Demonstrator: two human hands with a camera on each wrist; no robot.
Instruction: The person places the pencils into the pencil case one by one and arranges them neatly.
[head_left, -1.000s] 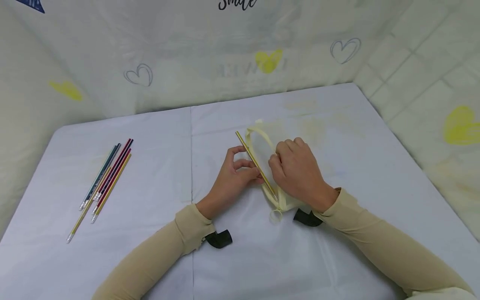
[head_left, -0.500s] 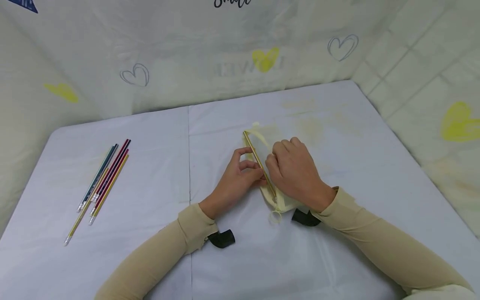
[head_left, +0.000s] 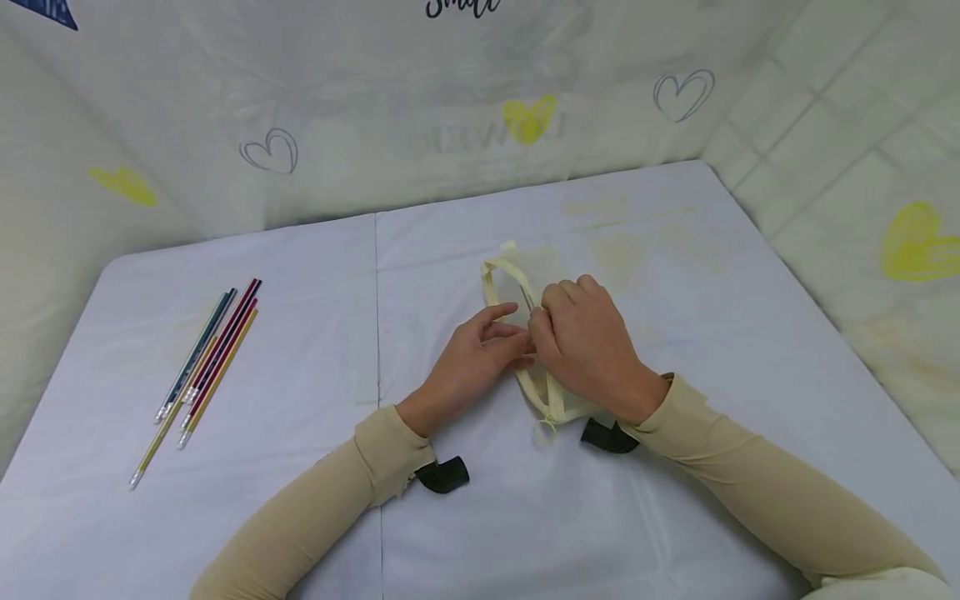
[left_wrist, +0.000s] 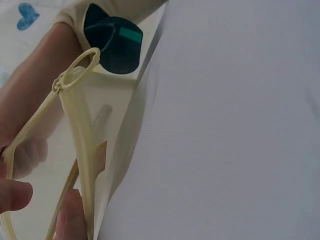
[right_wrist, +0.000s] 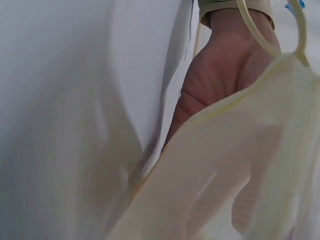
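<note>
A pale yellow see-through zip pouch (head_left: 547, 404) lies mid-table, its zip gaping and a ring pull (head_left: 545, 431) at the near end. My right hand (head_left: 588, 346) grips the pouch's right edge, fingers curled. At the opening, my left hand (head_left: 476, 358) has bent fingers, with the tips partly hidden behind the right hand. A gold pencil (left_wrist: 63, 197) shows inside the pouch in the left wrist view, beside a left fingertip (left_wrist: 71, 215); whether the left hand still pinches it is unclear. The right wrist view shows the left hand partly through the pouch film.
Several pencils (head_left: 213, 362), teal, dark red and gold with white erasers, lie in a loose bundle at the left. Dark wrist-camera housings (head_left: 442, 475) sit under the cuffs. The white table (head_left: 300, 500) meets a draped wall (head_left: 375, 100) behind.
The gold pencil, in the left hand and slanting across the pouch opening earlier, has gone down into the pouch. The right hand keeps its grip; the left has shifted slightly right.
</note>
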